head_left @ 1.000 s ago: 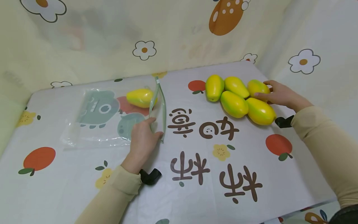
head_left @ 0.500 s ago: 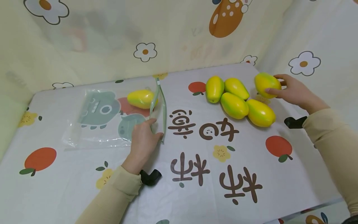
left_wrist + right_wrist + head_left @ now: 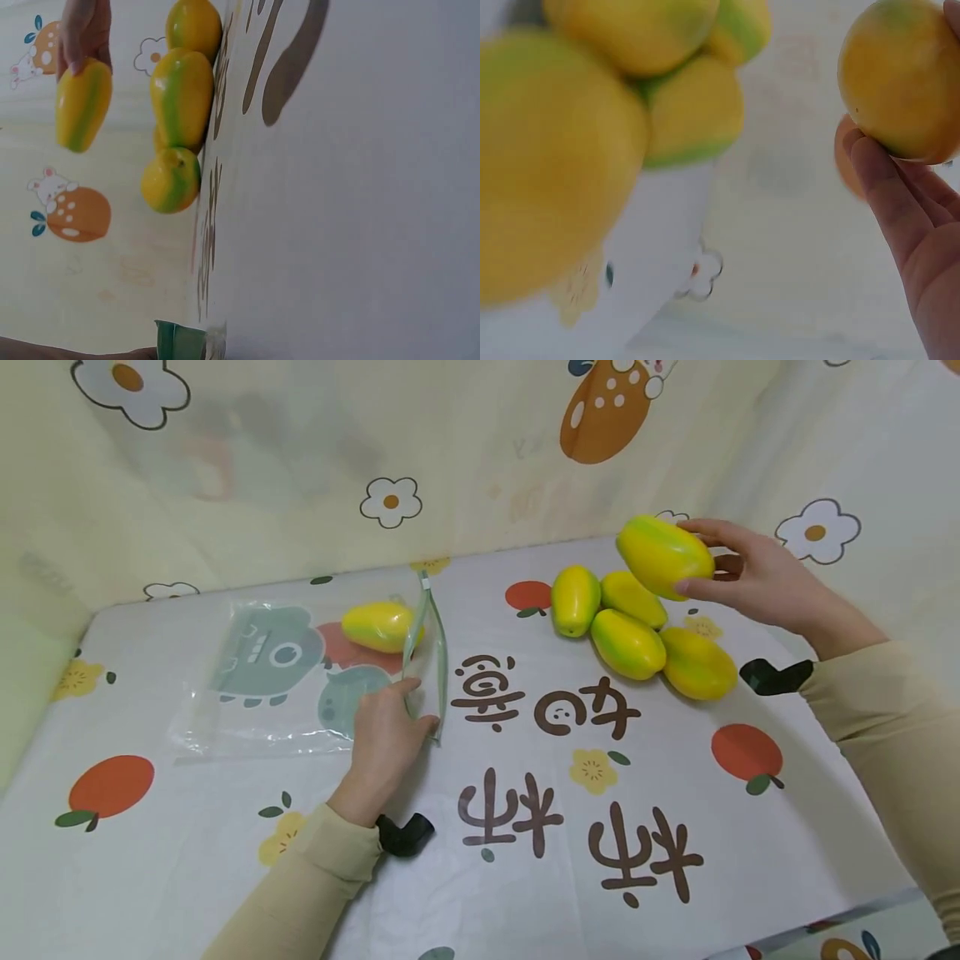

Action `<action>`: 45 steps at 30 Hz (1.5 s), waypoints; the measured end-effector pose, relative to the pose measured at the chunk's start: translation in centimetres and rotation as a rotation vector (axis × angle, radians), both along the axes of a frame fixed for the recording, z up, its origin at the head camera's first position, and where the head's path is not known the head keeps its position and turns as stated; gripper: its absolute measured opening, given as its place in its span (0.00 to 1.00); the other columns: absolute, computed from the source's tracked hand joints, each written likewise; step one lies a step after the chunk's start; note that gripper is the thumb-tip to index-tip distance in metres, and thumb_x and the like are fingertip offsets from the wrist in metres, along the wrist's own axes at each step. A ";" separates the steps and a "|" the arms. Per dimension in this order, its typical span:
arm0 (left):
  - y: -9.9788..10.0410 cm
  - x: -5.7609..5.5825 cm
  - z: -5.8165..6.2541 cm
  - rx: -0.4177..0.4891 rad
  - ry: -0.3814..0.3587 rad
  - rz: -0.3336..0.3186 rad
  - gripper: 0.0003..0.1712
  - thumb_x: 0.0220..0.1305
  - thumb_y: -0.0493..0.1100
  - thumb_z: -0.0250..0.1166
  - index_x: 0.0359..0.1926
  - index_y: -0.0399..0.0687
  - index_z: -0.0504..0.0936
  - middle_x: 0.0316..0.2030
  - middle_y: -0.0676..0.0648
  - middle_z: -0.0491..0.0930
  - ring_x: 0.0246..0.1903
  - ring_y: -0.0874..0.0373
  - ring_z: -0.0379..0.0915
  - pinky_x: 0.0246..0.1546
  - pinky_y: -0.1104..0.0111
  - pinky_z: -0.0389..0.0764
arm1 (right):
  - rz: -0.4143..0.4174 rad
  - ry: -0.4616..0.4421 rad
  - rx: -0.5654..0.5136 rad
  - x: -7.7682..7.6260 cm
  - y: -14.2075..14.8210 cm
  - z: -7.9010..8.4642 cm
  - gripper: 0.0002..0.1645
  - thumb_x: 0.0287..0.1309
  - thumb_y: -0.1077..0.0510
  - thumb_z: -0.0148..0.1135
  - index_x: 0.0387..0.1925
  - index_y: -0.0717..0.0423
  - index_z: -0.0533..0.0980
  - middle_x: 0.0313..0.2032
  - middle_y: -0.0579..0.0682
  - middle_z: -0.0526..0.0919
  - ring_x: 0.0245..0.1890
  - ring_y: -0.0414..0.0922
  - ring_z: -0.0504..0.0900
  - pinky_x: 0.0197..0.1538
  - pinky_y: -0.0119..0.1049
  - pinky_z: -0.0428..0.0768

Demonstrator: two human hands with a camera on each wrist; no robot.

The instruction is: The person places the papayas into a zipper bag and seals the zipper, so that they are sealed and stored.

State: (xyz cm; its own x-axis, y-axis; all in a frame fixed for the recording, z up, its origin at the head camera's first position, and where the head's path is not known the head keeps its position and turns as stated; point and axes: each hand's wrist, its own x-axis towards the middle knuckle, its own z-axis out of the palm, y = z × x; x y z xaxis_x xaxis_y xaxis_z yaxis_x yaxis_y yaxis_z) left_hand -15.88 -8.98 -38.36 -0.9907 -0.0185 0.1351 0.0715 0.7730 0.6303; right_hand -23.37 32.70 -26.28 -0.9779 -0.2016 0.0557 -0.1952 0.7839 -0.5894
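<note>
My right hand (image 3: 765,578) holds a yellow-green mango (image 3: 664,557) in the air, fingers and thumb around its right end. Below it, several similar mangoes (image 3: 628,643) lie grouped on the table. At the left, a clear zip bag (image 3: 225,727) with a green zip edge lies flat, its mouth parted towards the right. One mango (image 3: 378,626) is inside, close to the mouth. My left hand (image 3: 386,747) pinches the bag's near edge at the mouth. In the right wrist view, fingers (image 3: 891,196) support the held mango (image 3: 904,79) from below.
A white printed cloth (image 3: 525,893) covers the table, with brown characters and fruit patterns. Behind it hangs a cream curtain (image 3: 465,435) with flower prints. Black straps or mounts (image 3: 405,835) sit at both wrists.
My right hand has lifted one mango off the right of the group, then carried it up and to the left. The left hand and bag have stayed in place.
</note>
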 end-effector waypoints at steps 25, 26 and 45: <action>0.6 -0.2 0.0 -0.017 -0.019 -0.006 0.31 0.51 0.36 0.79 0.59 0.38 0.83 0.51 0.38 0.87 0.50 0.40 0.81 0.53 0.53 0.81 | 0.430 -0.141 -0.011 -3.2 -15.7 -5.9 0.41 0.60 0.59 0.72 0.72 0.54 0.65 0.68 0.55 0.72 0.62 0.54 0.76 0.68 0.54 0.76; 0.7 -0.2 0.0 -0.016 -0.021 -0.005 0.31 0.52 0.36 0.79 0.59 0.38 0.83 0.51 0.38 0.87 0.51 0.40 0.81 0.53 0.53 0.81 | 0.436 -0.145 -0.016 -3.3 -16.0 -6.2 0.41 0.60 0.59 0.73 0.72 0.55 0.65 0.68 0.55 0.73 0.61 0.54 0.75 0.68 0.53 0.76; 0.1 -0.1 0.3 -0.007 -0.006 0.015 0.31 0.52 0.35 0.79 0.59 0.37 0.83 0.53 0.38 0.86 0.52 0.40 0.82 0.55 0.52 0.82 | 0.464 -0.206 -0.063 -5.2 -19.1 -8.0 0.41 0.61 0.57 0.72 0.73 0.49 0.66 0.70 0.55 0.72 0.63 0.57 0.79 0.66 0.52 0.78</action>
